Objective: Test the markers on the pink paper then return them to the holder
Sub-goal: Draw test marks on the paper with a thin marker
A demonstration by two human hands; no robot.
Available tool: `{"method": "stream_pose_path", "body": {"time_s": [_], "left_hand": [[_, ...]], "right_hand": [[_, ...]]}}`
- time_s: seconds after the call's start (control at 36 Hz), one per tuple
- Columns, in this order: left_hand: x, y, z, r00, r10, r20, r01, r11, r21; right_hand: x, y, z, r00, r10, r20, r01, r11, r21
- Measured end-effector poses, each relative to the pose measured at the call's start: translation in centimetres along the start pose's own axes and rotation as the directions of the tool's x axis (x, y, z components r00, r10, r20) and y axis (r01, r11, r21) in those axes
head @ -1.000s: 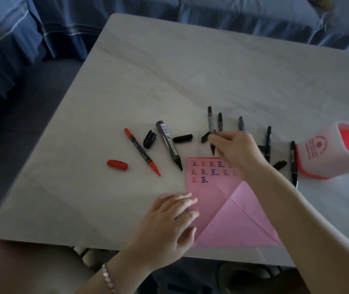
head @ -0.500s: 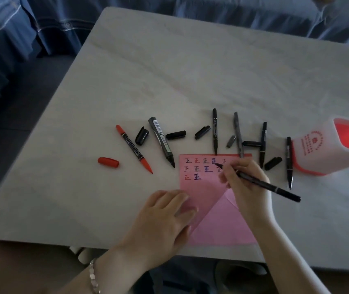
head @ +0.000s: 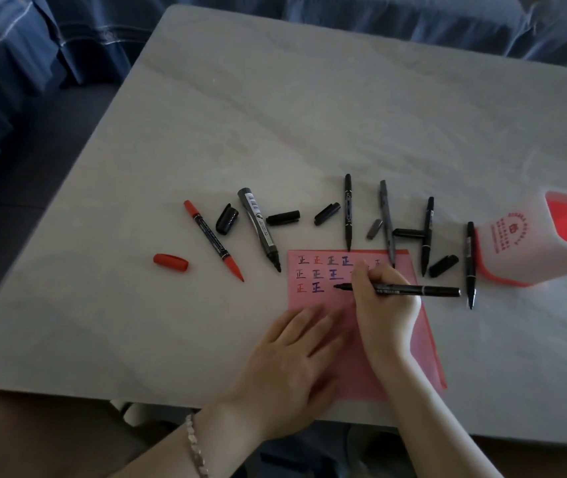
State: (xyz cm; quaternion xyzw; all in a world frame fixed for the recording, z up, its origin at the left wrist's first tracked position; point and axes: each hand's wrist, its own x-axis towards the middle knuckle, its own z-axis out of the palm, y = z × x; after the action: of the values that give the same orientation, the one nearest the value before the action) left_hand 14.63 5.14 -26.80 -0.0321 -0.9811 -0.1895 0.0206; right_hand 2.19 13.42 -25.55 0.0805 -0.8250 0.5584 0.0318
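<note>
A pink paper (head: 309, 298) lies near the table's front edge, with rows of small written characters along its top. My right hand (head: 382, 305) grips a black marker (head: 413, 290), whose tip rests on the paper in the third row. My left hand (head: 289, 367) lies flat on the paper's lower left part, fingers straight. Beyond the paper lie several uncapped markers: a red one (head: 213, 239), a thick grey one (head: 259, 229) and thin black ones (head: 348, 212). The white and red holder (head: 516, 250) stands at the right, empty as far as I can see.
Loose caps are scattered among the markers: a red cap (head: 170, 262) at the left and black caps (head: 282, 217) further right. The pale marble table (head: 309, 115) stretches far back. Blue cloth-covered seating (head: 33, 46) surrounds it.
My right hand picked a black marker from the row, brought it down onto the paper and moved its tip from the second row to the third. My left hand stays on the paper.
</note>
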Motion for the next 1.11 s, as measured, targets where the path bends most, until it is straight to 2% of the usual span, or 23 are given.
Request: {"method": "stream_pose_path", "body": {"time_s": [0.17, 0.42, 0.58, 0.75, 1.11], "left_hand": [[0.06, -0.06, 0.20, 0.999, 0.004, -0.053, -0.006, 1.000, -0.024], [0.08, 0.11, 0.02, 0.998, -0.040, -0.052, 0.039, 0.999, -0.028], [0.14, 0.07, -0.14, 0.998, -0.052, -0.034, 0.051, 0.998, -0.033], [0.17, 0.11, -0.19, 0.998, -0.064, -0.025, 0.063, 0.997, -0.045], [0.22, 0.06, -0.27, 0.998, -0.069, 0.000, 0.069, 0.996, -0.052]], "right_hand": [[-0.03, 0.02, 0.02, 0.999, -0.003, 0.036, 0.003, 1.000, 0.018], [-0.11, -0.24, -0.06, 0.995, -0.039, 0.088, 0.041, 0.999, -0.020], [-0.12, -0.17, 0.09, 0.995, -0.050, 0.086, 0.054, 0.997, -0.051], [-0.14, -0.20, 0.24, 0.997, -0.076, 0.019, 0.076, 0.996, -0.040], [-0.11, 0.00, 0.12, 0.998, -0.044, 0.045, 0.045, 0.999, -0.019]]}}
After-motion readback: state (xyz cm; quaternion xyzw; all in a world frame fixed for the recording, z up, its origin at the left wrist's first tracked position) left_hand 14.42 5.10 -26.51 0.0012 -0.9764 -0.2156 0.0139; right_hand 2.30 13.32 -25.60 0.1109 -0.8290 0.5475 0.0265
